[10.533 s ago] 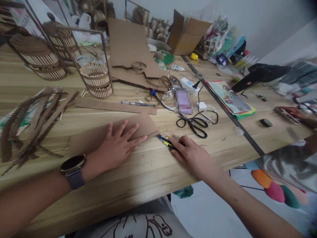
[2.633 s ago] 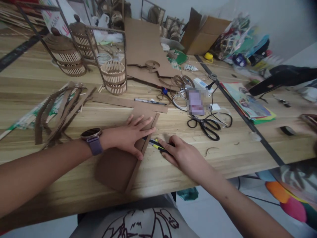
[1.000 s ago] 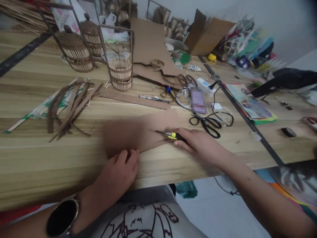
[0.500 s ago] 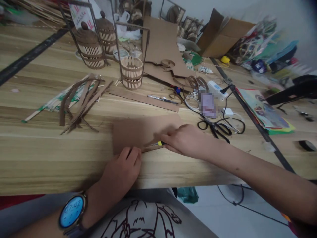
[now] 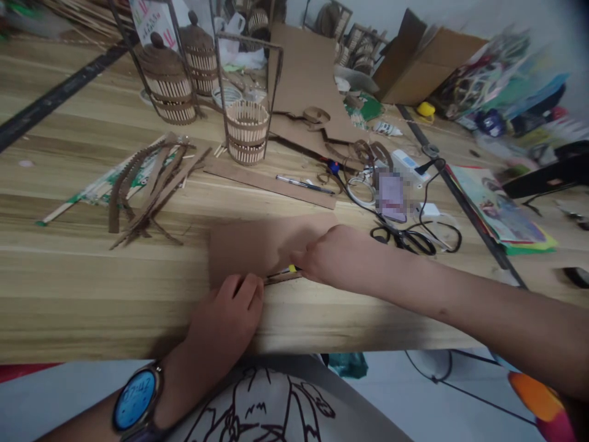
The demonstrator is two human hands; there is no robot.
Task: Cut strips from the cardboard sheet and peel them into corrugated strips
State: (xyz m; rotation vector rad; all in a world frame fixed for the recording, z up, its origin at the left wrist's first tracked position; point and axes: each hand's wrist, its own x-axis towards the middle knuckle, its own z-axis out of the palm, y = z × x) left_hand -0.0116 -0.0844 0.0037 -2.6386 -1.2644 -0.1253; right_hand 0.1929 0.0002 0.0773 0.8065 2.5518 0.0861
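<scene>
A rectangular piece of brown cardboard [image 5: 248, 245] lies on the wooden table near its front edge. My left hand [image 5: 230, 316] presses on the cardboard's lower left corner, fingers together. My right hand [image 5: 322, 255] is closed around a thin tool with a yellow collar [image 5: 292, 268], whose metal end points left along the cardboard's lower edge. A narrow strip [image 5: 288, 278] runs along that edge, between my two hands. The tool's handle is mostly hidden inside my right hand.
Beyond the cardboard lie a long strip with a pen [image 5: 306, 184], a small stick basket [image 5: 247, 132] and a pile of brown strips [image 5: 151, 190]. Black scissors [image 5: 405, 239], cables and a pixelated phone-like item [image 5: 391, 195] lie to the right.
My right hand has moved slightly left and the tool lies lower against the cardboard's edge. My left hand stays in place; the view has shifted a little.
</scene>
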